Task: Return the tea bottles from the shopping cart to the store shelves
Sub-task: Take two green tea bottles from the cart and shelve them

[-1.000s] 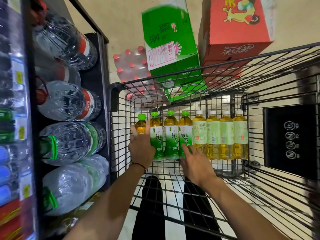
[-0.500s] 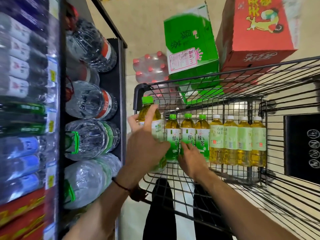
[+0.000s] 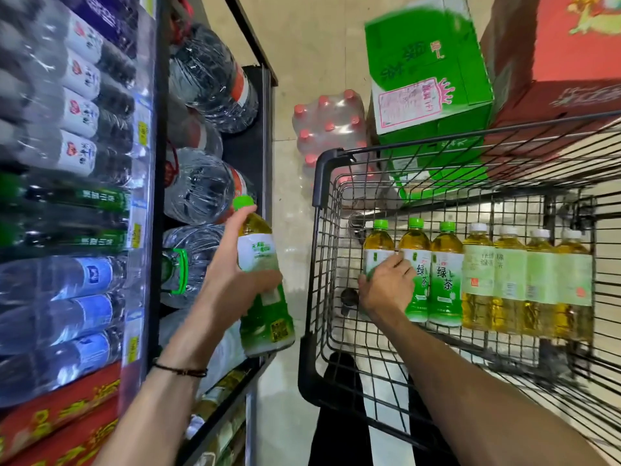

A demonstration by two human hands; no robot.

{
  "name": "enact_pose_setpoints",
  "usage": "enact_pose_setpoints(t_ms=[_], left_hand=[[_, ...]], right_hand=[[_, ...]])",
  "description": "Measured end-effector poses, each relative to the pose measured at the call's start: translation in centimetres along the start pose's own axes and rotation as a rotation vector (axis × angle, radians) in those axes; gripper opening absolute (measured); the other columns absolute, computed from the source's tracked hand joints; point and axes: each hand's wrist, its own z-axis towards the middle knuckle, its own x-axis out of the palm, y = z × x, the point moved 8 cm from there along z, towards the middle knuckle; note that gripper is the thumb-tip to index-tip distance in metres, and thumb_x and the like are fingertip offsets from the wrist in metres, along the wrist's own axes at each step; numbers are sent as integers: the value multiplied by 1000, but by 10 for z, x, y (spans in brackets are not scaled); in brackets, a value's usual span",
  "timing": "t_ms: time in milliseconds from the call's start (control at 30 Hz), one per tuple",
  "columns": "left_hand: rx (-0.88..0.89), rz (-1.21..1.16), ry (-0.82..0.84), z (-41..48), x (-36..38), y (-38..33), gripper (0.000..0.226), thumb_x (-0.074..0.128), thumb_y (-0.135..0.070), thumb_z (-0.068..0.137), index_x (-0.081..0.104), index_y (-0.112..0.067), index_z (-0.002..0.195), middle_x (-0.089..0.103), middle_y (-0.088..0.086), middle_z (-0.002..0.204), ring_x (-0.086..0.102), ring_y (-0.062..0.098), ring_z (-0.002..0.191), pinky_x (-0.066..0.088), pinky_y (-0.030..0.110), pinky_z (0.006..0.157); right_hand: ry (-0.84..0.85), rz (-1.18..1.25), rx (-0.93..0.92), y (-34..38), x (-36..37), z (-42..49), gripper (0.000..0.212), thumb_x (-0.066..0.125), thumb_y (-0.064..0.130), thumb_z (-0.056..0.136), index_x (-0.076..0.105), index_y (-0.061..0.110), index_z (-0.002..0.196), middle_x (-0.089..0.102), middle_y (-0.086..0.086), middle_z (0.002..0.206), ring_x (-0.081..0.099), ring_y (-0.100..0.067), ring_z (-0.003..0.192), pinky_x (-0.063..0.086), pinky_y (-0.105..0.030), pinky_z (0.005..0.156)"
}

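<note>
— Where's the first one?
— By the shelf (image 3: 158,196) of water jugs (image 3: 198,186). The left hand (image 3: 232,287) wraps its fingers round a green-capped tea bottle (image 3: 262,290), long axis near upright, cap tipped toward the jugs.
— And the right?
— Inside the shopping cart (image 3: 319,183), the right hand (image 3: 386,287) curls round the leftmost bottle (image 3: 378,243), standing cap-up in a row with six other bottles (image 3: 477,280).

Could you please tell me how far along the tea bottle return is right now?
Done: one green-capped bottle is out of the shopping cart; none is visibly shelved yet. In hand: the left hand holds it beside the shelves, and the right hand grips the leftmost cart bottle. Left: seven bottles in the cart, three green-capped and four white-capped bottles.
</note>
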Motion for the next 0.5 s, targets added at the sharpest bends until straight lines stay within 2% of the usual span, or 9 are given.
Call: enact_pose_setpoints(t_ms=[100, 200, 267, 367, 433, 500], left_hand=[[-27, -60, 48, 12, 0, 27, 95, 67, 0, 59, 50, -54, 135, 64, 7, 95, 65, 16, 66, 55, 29, 55], [-64, -88, 39, 22, 2, 51, 96, 68, 1, 57, 51, -53, 135, 64, 8, 98, 66, 18, 68, 57, 32, 57], [-72, -66, 28, 26, 3, 61, 101, 70, -1, 56, 48, -54, 139, 66, 9, 105, 68, 18, 71, 60, 33, 60], [-74, 1, 37, 27, 4, 68, 110, 74, -7, 56, 40, -66, 143, 63, 14, 123, 70, 26, 82, 64, 46, 70], [-63, 24, 26, 25, 2, 67, 115, 74, -8, 57, 33, -72, 144, 65, 12, 126, 73, 31, 87, 64, 53, 75], [-58, 52, 12, 21, 1, 62, 120, 74, -9, 58, 26, -72, 147, 67, 10, 125, 73, 38, 92, 62, 62, 78]], right_hand=[[-48, -46, 43, 1, 6, 5, 89, 58, 64, 91, 35, -7, 140, 46, -25, 135, 44, -37, 126, 43, -45, 106], [-89, -121, 53, 4, 5, 4, 80, 53, 69, 91, 41, -1, 128, 50, -22, 125, 47, -33, 116, 44, -42, 100], [-118, -132, 33, 8, 6, -1, 76, 50, 67, 93, 37, 0, 127, 53, -22, 124, 48, -35, 115, 45, -43, 97], [-113, -55, -45, 14, 7, -8, 79, 47, 59, 97, 25, -3, 140, 56, -23, 133, 50, -38, 122, 43, -46, 99], [-96, 39, -97, 15, 1, -10, 82, 51, 56, 98, 18, -4, 144, 56, -24, 135, 52, -38, 125, 49, -45, 100], [-92, 182, -118, 13, -10, -15, 84, 59, 51, 96, 16, -3, 144, 54, -29, 135, 59, -40, 119, 57, -46, 93]])
